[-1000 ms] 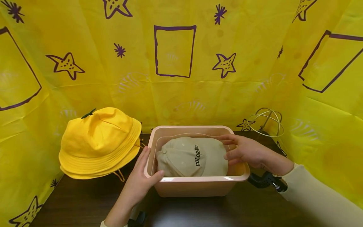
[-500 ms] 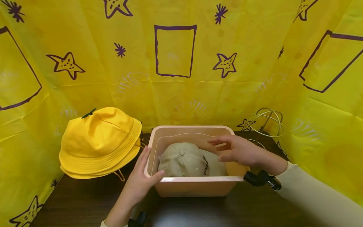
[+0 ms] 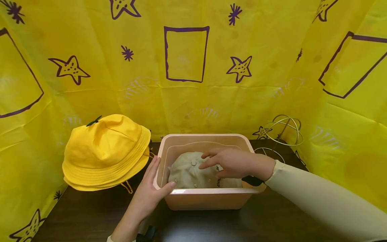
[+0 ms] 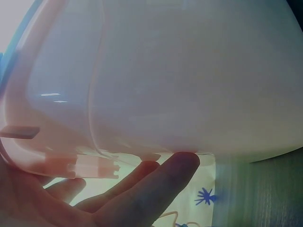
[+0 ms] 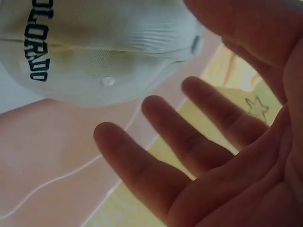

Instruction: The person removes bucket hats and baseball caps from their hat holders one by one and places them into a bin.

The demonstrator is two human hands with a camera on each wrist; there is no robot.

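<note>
The things are carried by a table (image 3: 193, 223), which has a dark brown top with a dull shine near its front. On its middle stands a pink box (image 3: 208, 200), upright, with its long side along the front. To the left of the box, near it, there are yellow hats (image 3: 105, 154), one stacked on the other; what is directly under their brims is hidden. At the back right, a thin cable (image 3: 274, 151) lies partly on the table top.

Right of the pink bin (image 3: 205, 191) is a plain cream sleeve (image 3: 320, 196); at the bin's right front corner, a black wrist mount (image 3: 252, 180).
</note>
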